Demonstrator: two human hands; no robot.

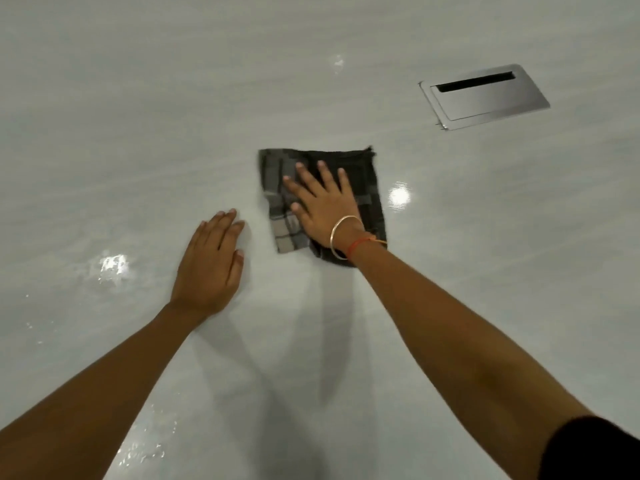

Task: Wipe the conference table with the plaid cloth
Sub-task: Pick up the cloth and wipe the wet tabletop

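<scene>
grey-and-black plaid folded cloth [322, 199] lies flat on the glossy pale grey conference table [138, 116], pinned under the right hand [320, 206], fingers spread straight. the left hand [211, 261] rests flat and released on bare tabletop just beside it. a risk, as i judge it: a swipe toward the brushed-metal cable hatch [485, 97] could snag the cloth's frayed corner in its slot.

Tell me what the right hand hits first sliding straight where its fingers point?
Likely nothing: beyond the right hand and plaid cloth lies bare conference table; the metal cable hatch sits aside.
</scene>
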